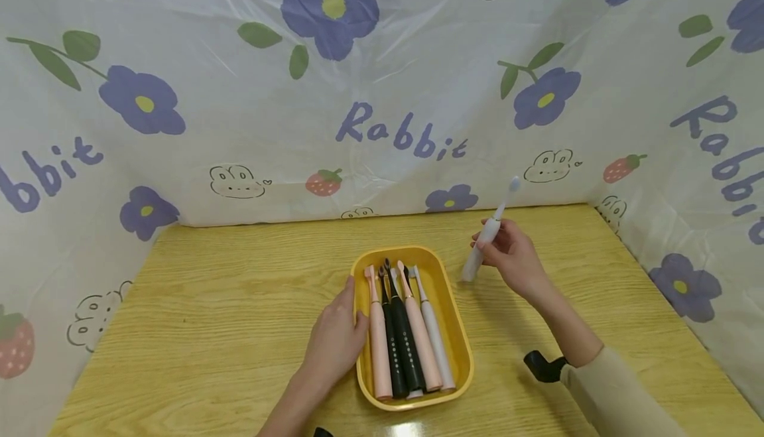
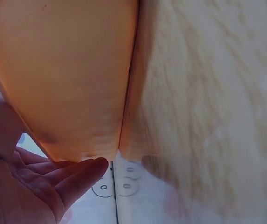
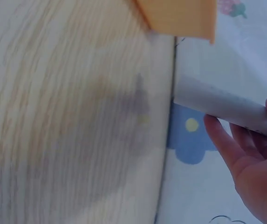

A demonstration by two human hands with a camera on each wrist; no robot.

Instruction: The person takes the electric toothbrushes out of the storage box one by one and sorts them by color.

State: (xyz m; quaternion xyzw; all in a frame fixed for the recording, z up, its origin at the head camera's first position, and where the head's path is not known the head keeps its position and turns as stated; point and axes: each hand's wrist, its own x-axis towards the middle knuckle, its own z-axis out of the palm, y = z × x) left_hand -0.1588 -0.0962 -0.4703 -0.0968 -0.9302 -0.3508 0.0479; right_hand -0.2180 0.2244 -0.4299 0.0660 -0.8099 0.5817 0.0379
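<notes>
A white electric toothbrush (image 1: 491, 230) is upright but tilted, its bristle head up, beside the tray. My right hand (image 1: 514, 258) pinches its handle between thumb and fingers; in the right wrist view the pale handle (image 3: 226, 105) lies across the fingertips. With my left hand (image 1: 335, 334) I hold the left wall of a yellow tray (image 1: 464, 357), thumb at the rim and fingers along the outside. Inside the tray several electric toothbrushes lie side by side: pink (image 1: 379, 347), black (image 1: 408, 337) and white (image 1: 438, 341), heads pointing away from me.
The tray stands on a wood-grain table (image 1: 239, 317). A white curtain (image 1: 394, 178) with purple flowers and rabbits hangs behind the table and along both sides. A black wrist-camera piece (image 1: 544, 366) sits by my right sleeve (image 1: 615, 397).
</notes>
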